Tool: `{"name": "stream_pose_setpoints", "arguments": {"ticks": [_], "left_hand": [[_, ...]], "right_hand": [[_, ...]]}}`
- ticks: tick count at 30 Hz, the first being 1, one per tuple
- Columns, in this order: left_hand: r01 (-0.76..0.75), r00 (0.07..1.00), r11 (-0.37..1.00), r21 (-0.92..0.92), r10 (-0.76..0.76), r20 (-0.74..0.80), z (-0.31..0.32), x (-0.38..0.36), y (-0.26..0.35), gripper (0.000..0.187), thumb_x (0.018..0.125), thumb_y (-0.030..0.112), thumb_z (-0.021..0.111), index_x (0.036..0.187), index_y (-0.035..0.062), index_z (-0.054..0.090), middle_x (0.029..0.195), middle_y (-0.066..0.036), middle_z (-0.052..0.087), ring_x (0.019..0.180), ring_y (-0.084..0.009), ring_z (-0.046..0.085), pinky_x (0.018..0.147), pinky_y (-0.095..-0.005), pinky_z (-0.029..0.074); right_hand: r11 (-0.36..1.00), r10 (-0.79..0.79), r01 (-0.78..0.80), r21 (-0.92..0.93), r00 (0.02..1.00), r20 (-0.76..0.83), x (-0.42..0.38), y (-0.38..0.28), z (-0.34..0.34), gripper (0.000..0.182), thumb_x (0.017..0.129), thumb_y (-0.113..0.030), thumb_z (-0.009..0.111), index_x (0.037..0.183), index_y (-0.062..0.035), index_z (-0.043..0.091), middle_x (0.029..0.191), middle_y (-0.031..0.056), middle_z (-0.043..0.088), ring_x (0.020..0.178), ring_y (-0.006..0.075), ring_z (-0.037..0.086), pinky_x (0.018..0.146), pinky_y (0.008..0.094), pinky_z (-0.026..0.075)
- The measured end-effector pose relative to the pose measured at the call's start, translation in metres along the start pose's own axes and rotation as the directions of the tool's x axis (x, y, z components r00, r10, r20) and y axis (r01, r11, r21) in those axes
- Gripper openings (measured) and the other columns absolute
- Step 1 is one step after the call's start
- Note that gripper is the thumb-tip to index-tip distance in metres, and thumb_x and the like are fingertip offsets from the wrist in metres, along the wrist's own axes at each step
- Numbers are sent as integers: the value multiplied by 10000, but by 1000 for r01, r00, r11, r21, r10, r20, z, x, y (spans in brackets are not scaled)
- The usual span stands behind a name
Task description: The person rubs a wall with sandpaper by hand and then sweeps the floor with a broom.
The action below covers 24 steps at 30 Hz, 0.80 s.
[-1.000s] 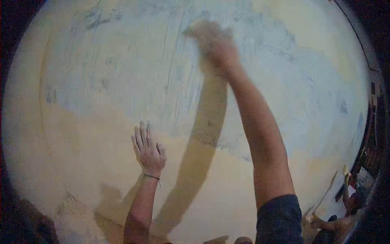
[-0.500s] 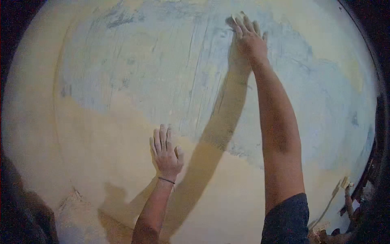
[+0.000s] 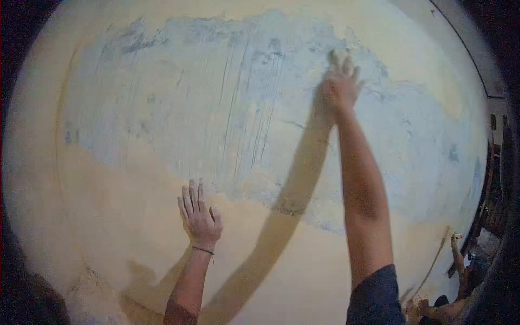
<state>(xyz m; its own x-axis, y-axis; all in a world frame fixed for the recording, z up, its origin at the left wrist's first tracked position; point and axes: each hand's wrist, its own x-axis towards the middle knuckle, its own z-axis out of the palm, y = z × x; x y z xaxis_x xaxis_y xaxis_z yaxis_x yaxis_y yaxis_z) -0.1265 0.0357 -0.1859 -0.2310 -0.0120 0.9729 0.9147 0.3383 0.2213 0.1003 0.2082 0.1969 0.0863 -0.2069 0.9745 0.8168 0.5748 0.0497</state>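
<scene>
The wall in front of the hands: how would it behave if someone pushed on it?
The wall would probably feel stiff: no dent shows around the left hand, which seems to lie flat against it. Its surface may be powdery and slightly slippery, as that hand's fingers look whitish. Its streaked blue-grey patch might feel uneven.

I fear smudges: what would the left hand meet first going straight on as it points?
The left hand points up, its fingers ending about at the lower edge of the bluish patch on the wall, so likely that patch. No object shows farther along; the palm's contact is unclear.
</scene>
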Motion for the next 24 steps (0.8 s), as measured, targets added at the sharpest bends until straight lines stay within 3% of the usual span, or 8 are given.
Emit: {"name": "stream_pose_setpoints", "arguments": {"ticks": [4,6,11,12,14,16,21,24], "left_hand": [[12,999,1000,5,-12,50,-34,13,17,680,924,257,445,1547,15,317,1630,-186,289,1524,-400,207,1242,-568,114],[11,999,1000,22,-12,36,-29,14,14,677,926,262,441,1544,11,324,1630,-189,288,1523,-401,207,1241,-570,112],[-16,1000,999,-28,16,-6,-20,10,10,669,919,261,452,1530,10,345,1626,-189,296,1519,-407,217,1236,-581,115],[-22,1000,999,-37,22,3,-22,9,7,669,919,261,452,1530,10,345,1626,-189,296,1519,-407,217,1236,-581,115],[-22,1000,999,-48,23,11,-21,12,6,657,928,267,444,1528,15,353,1620,-186,313,1515,-408,230,1234,-580,122],[-18,1000,999,-50,19,16,-28,14,12,657,929,268,443,1530,18,353,1615,-187,323,1513,-409,237,1232,-582,128],[13,1000,998,-68,-12,19,-21,10,7,675,927,267,442,1545,23,326,1620,-184,316,1517,-409,226,1228,-587,140],[22,999,999,-41,-20,44,-17,5,5,697,936,324,425,1558,38,292,1630,-188,287,1506,-473,203,1211,-624,112]], "right_hand": [[960,-274,265,-92,956,-102,11,-89,12,590,950,-349,544,1527,-300,430,1632,20,356,1503,330,311,1227,585,166],[753,-590,589,293,802,-94,14,-117,0,667,911,-249,561,1556,-228,394,1648,52,314,1505,300,300,1234,541,165],[991,-15,31,128,993,-120,62,-14,6,596,916,-250,538,1507,-221,464,1629,45,351,1506,298,290,1231,561,153],[996,-40,38,-85,999,-26,54,2,-6,638,913,-215,518,1542,-243,415,1656,33,298,1529,280,243,1239,573,125],[985,27,-26,-173,1000,1,48,71,7,580,1003,-312,393,1575,-376,324,1671,2,266,1514,321,284,1218,597,177],[999,7,4,50,975,-220,28,139,6,614,986,-251,394,1586,-347,308,1684,-1,229,1510,345,285,1199,639,189],[796,561,-514,-319,824,73,-6,103,-26,582,975,-251,478,1551,-207,405,1697,58,162,1532,345,217,1213,584,203],[943,276,-233,-238,946,167,-4,33,-15,590,1000,-383,486,1565,-250,380,1696,46,165,1528,374,212,1223,603,150]]}}
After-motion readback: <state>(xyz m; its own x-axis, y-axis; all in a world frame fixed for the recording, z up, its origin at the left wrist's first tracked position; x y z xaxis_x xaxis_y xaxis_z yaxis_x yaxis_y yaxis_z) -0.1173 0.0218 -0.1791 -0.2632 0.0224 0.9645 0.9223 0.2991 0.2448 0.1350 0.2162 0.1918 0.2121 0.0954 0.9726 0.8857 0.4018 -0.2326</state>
